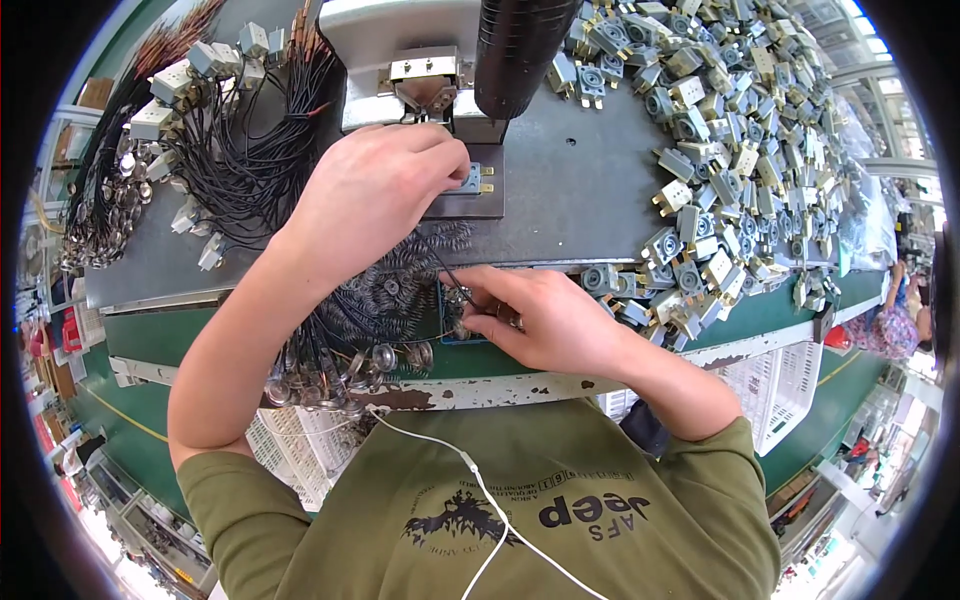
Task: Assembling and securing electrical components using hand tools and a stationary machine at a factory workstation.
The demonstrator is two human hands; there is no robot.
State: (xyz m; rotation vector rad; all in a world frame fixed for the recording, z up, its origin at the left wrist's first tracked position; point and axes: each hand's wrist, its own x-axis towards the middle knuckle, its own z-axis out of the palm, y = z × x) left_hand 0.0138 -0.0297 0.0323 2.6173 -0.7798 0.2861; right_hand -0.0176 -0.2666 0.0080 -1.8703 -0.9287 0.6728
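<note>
Left hand (385,185) pinches a grey block (475,182); right hand (535,315) (its grip, from here, I can't tell) works beside springs (385,300).

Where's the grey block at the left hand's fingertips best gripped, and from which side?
The grey block is probably best gripped by its boxy body, from above and left: it lies on the metal plate, brass prongs jutting right, and the left hand covers its opposite end.

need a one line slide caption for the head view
Left hand at a grey block on a metal plate, right hand at a blue-edged tray, loose grey blocks piled at right.
</note>
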